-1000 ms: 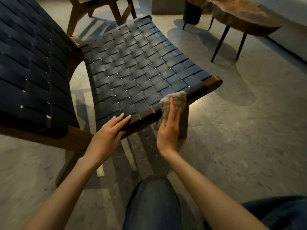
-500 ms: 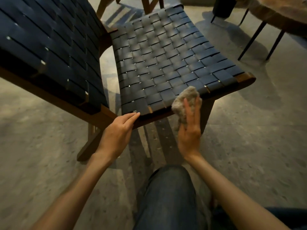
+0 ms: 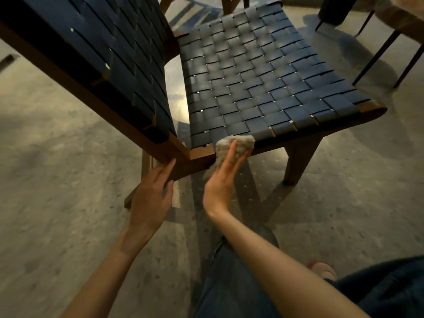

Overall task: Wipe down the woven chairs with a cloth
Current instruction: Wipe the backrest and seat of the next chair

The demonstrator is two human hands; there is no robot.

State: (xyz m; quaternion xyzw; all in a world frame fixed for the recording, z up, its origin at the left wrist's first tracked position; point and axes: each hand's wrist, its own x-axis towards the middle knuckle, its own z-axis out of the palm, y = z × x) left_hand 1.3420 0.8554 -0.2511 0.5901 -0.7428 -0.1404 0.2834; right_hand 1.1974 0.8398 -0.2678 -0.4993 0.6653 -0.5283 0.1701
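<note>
A low chair with a dark woven strap seat and wooden frame fills the middle; its woven backrest rises at the upper left. A beige cloth lies against the seat's near side rail close to the back corner. My right hand presses the cloth onto the rail with straight fingers. My left hand is beside it, fingers extended, its fingertips touching the wooden frame where backrest and seat meet.
A wooden side table with thin black legs stands at the upper right. Another wooden chair's legs show behind the seat. The floor is speckled concrete. My knee in dark trousers is below.
My right hand slid the cloth left along the seat's near edge toward the back corner. My left hand shifted from the woven seat's edge onto the wooden frame. The view swung left.
</note>
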